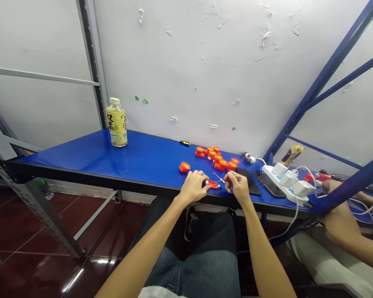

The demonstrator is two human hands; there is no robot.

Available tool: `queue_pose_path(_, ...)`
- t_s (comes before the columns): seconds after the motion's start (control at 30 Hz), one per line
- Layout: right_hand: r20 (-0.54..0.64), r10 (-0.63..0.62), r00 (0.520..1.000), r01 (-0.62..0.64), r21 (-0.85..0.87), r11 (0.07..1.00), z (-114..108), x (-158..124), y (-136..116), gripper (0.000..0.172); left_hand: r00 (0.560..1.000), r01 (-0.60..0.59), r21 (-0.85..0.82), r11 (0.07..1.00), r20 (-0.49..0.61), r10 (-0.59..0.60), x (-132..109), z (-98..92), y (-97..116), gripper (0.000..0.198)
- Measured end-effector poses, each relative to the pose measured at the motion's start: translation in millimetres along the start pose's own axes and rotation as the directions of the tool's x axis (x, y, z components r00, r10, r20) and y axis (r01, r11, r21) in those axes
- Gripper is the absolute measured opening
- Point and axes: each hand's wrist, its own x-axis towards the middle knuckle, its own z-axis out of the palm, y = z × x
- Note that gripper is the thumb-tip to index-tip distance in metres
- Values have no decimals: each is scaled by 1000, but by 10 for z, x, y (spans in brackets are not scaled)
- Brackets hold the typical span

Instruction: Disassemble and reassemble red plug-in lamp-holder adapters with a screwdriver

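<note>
My left hand (194, 185) rests on the front edge of the blue table (112, 159), fingers closed on a small red plastic part (211, 184). My right hand (238, 185) sits just right of it, pinching a thin metal piece (219, 178) that points at the red part. A heap of several red and orange parts (217, 158) lies just beyond both hands. One lone red part (184, 167) sits to the left of the heap.
A yellow tea bottle (116, 123) stands at the table's back left. A small screwdriver (183, 142) lies near the wall. A white power strip with chargers (286, 180) and a phone (275, 189) lie to the right. Another person's arm (345, 225) is at right behind a blue frame bar (348, 188).
</note>
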Motion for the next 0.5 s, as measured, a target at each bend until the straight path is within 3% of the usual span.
queue_pose_path(0.27,136,36,990,-27,-68,997,-57,-38,-60,32,1000,-4,-16,1000,10,4,9,-11,-3,29)
queue_pose_path(0.5,95,-27,995,63,-395,916,-221,-120,-141,29,1000,-8,-23,1000,15,8,12,-25,-1,28)
